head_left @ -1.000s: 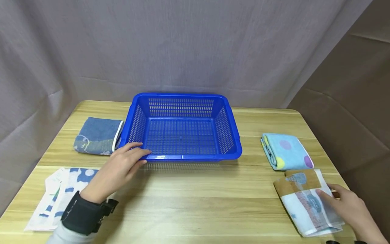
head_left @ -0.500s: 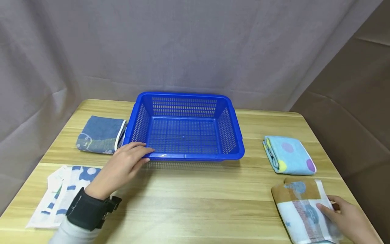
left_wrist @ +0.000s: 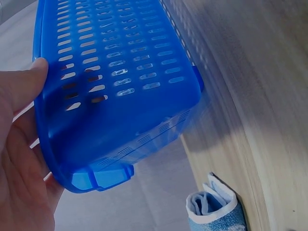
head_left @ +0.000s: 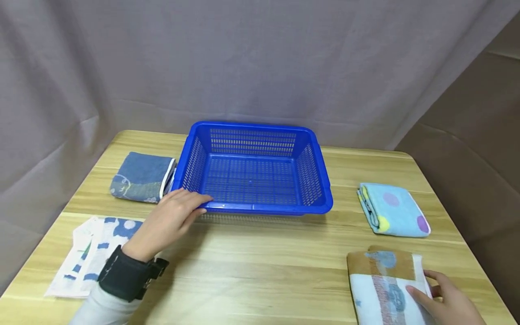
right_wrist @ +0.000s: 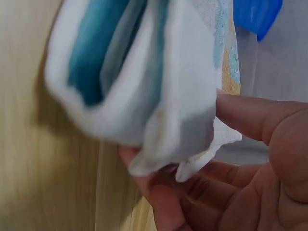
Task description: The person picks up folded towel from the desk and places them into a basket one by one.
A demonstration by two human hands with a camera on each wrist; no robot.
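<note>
A blue plastic basket (head_left: 252,208) with slotted walls stands at the back middle of the table. My left hand (head_left: 168,215) grips its near left corner, the thumb (left_wrist: 36,77) on the outer wall and the fingers over the rim. At the front right, my right hand (head_left: 444,298) pinches the side edge of a folded towel (head_left: 383,289), brown and white with blue patches. In the right wrist view the towel's white layers (right_wrist: 187,96) lie between thumb and fingers. Its near end runs out of the head view.
A folded light-blue dotted towel (head_left: 392,210) lies behind the right hand. Left of the basket is a folded dark-blue towel (head_left: 142,176). A white-and-blue towel (head_left: 95,257) lies front left, partly behind the left forearm. A grey curtain (head_left: 260,58) hangs behind the table.
My right hand has drawn the brown-and-white towel left and toward me, away from the dotted towel. The left hand keeps its hold on the basket. The head view has shifted slightly.
</note>
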